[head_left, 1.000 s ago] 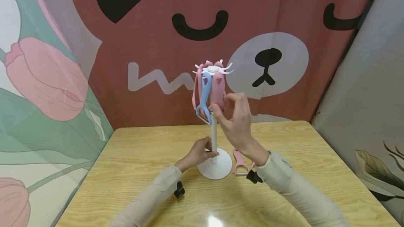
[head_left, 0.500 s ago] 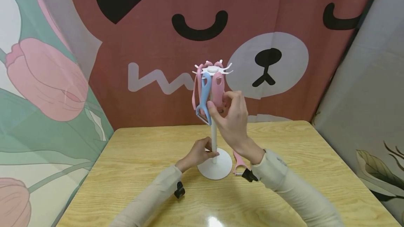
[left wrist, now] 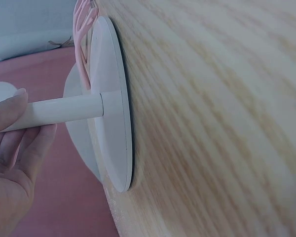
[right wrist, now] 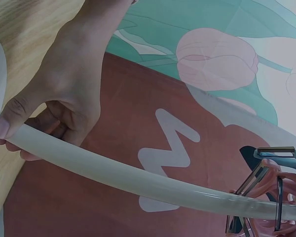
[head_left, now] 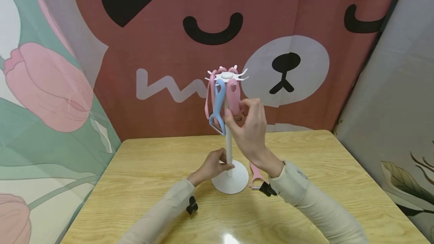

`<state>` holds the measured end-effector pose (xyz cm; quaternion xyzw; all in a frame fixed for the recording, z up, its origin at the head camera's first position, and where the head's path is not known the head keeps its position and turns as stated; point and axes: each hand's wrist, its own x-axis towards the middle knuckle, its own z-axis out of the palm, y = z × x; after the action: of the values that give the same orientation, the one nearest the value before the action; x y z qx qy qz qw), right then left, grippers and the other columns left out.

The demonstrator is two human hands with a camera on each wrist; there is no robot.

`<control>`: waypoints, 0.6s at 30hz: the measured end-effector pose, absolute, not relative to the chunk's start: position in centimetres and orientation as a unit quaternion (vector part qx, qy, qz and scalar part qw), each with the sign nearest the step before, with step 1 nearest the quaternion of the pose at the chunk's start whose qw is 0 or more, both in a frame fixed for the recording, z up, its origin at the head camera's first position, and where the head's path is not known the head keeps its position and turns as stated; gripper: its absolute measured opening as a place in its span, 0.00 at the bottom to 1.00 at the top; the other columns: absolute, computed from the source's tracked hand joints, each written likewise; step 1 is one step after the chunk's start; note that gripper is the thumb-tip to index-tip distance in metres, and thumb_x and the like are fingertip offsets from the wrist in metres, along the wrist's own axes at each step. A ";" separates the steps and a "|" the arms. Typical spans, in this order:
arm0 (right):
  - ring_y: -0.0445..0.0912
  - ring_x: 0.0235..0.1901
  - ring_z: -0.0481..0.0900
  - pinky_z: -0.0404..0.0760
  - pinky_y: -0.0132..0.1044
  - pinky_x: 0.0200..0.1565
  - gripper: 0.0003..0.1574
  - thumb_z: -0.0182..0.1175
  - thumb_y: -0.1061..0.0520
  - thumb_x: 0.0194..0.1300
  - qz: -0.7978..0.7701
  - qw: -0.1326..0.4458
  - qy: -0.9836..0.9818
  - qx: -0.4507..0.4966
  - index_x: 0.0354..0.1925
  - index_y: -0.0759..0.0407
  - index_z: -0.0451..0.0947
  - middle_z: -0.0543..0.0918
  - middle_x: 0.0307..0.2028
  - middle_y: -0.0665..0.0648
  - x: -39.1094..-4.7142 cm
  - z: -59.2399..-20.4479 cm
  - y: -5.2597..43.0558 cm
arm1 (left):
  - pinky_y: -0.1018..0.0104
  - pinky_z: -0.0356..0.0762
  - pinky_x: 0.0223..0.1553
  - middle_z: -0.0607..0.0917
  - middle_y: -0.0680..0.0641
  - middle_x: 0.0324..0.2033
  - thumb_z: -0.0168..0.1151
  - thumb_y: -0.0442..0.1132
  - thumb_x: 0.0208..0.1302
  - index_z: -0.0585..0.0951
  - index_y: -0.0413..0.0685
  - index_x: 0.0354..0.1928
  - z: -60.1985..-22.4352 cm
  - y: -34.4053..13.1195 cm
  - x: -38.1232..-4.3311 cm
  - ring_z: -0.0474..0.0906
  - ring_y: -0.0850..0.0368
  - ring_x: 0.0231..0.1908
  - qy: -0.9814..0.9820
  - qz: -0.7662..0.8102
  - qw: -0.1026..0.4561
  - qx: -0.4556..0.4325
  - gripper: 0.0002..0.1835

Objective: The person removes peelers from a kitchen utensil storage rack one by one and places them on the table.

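Note:
A white stand with a round base [head_left: 230, 183] and an upright pole [head_left: 228, 142] stands on the table; several peelers hang from the hooks of its top ring [head_left: 226, 76]. Low on the pole, my left hand [head_left: 211, 165] grips it between thumb and fingers. My right hand [head_left: 251, 127] is up at the hanging peelers, its thumb and curled fingers on either side of a pink peeler [head_left: 233, 95], pinching it near its lower end. Just left of that thumb hangs a blue peeler [head_left: 218, 101]. In the right wrist view, peeler blades [right wrist: 278, 202] surround the pole's upper part.
Another pink peeler [head_left: 256, 174] lies on the wooden table [head_left: 162, 153], right of the base and partly hidden by my right wrist's camera [head_left: 268, 188]. A bear-print curtain [head_left: 152, 48] hangs behind the table.
My right hand has shifted slightly left, its thumb moving from the front of the pink peeler to that peeler's left side. The left hand keeps its hold on the pole.

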<state>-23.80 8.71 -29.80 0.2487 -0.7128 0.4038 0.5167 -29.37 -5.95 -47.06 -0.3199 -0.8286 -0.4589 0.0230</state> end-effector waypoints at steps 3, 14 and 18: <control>0.51 0.32 0.69 0.69 0.37 0.30 0.24 0.60 0.48 0.64 0.407 0.515 -0.712 0.249 0.45 0.67 0.68 0.70 0.35 0.61 -23.8 -29.8 8.7 | 0.70 0.81 0.33 0.86 0.47 0.31 0.74 0.31 0.57 0.77 0.39 0.37 -47.1 -6.0 -29.3 0.85 0.56 0.32 -0.830 -0.459 0.025 -0.318 0.13; 0.51 0.32 0.68 0.66 0.38 0.32 0.23 0.58 0.48 0.65 0.408 0.513 -0.713 0.248 0.46 0.67 0.69 0.71 0.35 0.60 -23.6 -29.6 8.7 | 0.70 0.81 0.33 0.86 0.47 0.31 0.74 0.31 0.57 0.77 0.40 0.36 -47.0 -6.0 -29.2 0.85 0.56 0.33 -0.833 -0.455 0.023 -0.314 0.13; 0.51 0.32 0.68 0.66 0.38 0.33 0.24 0.58 0.48 0.65 0.408 0.515 -0.711 0.250 0.46 0.67 0.70 0.71 0.35 0.61 -23.6 -29.5 8.8 | 0.70 0.81 0.34 0.86 0.47 0.31 0.74 0.31 0.57 0.77 0.40 0.37 -47.0 -6.0 -29.2 0.85 0.56 0.33 -0.833 -0.455 0.022 -0.313 0.13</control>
<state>-23.59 8.83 -29.51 0.2505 -0.7113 0.4079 0.5147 -29.19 -5.96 -46.95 -0.3129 -0.8334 -0.4550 0.0220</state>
